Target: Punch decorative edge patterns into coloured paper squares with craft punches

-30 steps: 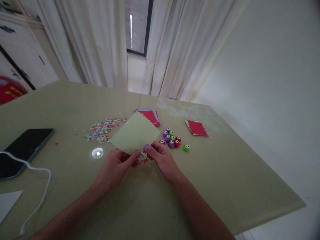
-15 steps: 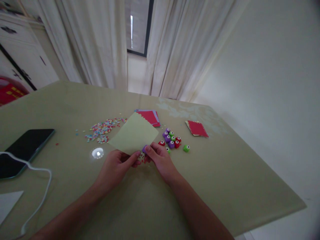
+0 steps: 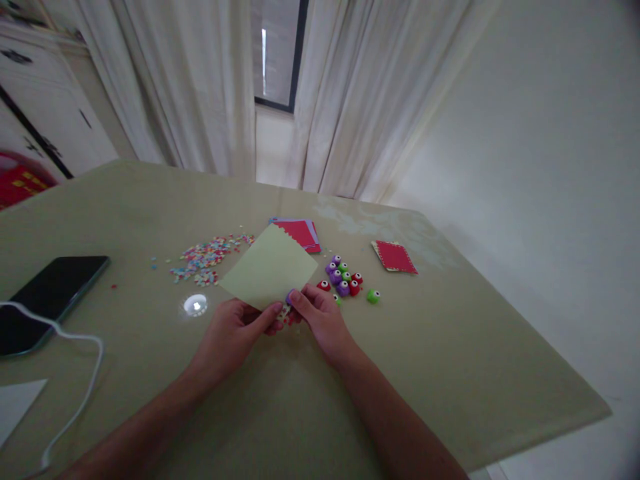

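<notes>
My left hand (image 3: 231,335) pinches the near edge of a pale yellow paper sheet (image 3: 270,267) held just above the table. My right hand (image 3: 323,319) grips a small purple paper punch (image 3: 289,296) that sits on the sheet's near right edge. A few red paper bits (image 3: 287,319) lie on the table below the punch. Just right of my right hand sits a cluster of several small purple, red and green punches (image 3: 343,278), with one green punch (image 3: 372,296) a little apart.
A scatter of coloured paper bits (image 3: 207,257) lies left of the sheet. Red and purple paper stack (image 3: 303,233) behind it, a red card (image 3: 394,257) further right. A black phone (image 3: 47,300) with white cable (image 3: 75,387) rests at left; white paper corner (image 3: 15,405) beside it.
The sheet and both hands have shifted only slightly; a few punched bits now show below the punch. Otherwise nothing has moved.
</notes>
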`<control>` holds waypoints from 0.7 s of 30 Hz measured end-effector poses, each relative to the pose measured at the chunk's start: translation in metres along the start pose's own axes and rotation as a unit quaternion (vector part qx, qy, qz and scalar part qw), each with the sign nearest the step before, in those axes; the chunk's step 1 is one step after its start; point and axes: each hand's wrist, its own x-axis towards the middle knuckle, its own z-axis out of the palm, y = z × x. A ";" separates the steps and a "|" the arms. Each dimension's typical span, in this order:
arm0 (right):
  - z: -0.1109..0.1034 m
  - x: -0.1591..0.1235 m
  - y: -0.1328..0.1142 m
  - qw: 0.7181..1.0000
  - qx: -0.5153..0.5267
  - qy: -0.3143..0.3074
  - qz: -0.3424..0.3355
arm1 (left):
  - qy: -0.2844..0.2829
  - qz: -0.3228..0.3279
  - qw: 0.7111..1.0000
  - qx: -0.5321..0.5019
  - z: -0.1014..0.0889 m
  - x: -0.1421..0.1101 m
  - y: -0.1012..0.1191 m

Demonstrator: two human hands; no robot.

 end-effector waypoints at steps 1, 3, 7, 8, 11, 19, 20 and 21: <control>0.001 0.000 0.000 1.000 0.006 0.002 -0.002 | 0.000 -0.002 1.000 -0.002 0.000 0.000 0.000; 0.002 0.000 -0.001 1.000 0.014 0.002 -0.002 | -0.002 -0.006 1.000 -0.002 0.000 0.000 0.001; 0.004 -0.001 -0.001 1.000 0.013 0.004 0.000 | -0.002 -0.007 1.000 0.006 0.000 -0.001 0.003; 0.004 -0.001 -0.001 1.000 0.013 0.007 0.001 | -0.001 -0.007 1.000 0.007 0.000 -0.001 0.004; 0.005 -0.001 0.000 1.000 0.018 0.016 0.004 | 0.002 -0.006 1.000 0.005 0.000 -0.001 0.005; 0.008 -0.002 0.003 0.999 0.009 0.040 0.014 | -0.001 -0.010 1.000 -0.002 0.000 -0.002 0.001; 0.008 -0.002 0.003 0.999 0.011 0.041 0.015 | -0.003 -0.010 1.000 -0.001 0.000 -0.002 0.001; 0.009 -0.002 0.003 0.999 0.015 0.040 0.014 | -0.004 -0.011 1.000 0.004 0.000 -0.002 0.001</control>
